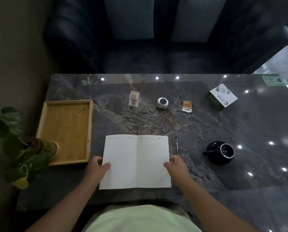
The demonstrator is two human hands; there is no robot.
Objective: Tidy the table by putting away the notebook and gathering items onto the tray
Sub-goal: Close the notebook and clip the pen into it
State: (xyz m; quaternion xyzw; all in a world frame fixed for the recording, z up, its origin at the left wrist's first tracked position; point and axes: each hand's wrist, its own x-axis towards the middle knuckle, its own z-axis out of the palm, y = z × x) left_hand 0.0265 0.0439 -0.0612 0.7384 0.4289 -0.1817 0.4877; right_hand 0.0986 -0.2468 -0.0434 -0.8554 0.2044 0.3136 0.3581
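An open lined notebook (135, 161) lies flat near the front of the dark marble table (223, 128). My left hand (98, 166) grips its left edge, thumb on the page. My right hand (176, 164) grips its right edge the same way. A black pen (176, 145) lies just right of the notebook. A wooden tray (67, 129) sits at the left, holding a potted plant (44, 146) in its near-left corner. Farther back stand a clear toothpick holder (134, 99), a small silver object (162, 102) and an orange sachet (187, 106).
A black teapot-like cup (221, 152) sits at the right. A white and green box (222, 97) stands at the back right, with a green card (272, 80) beyond it. A dark sofa (139, 39) runs behind the table. Plant leaves overhang the left edge.
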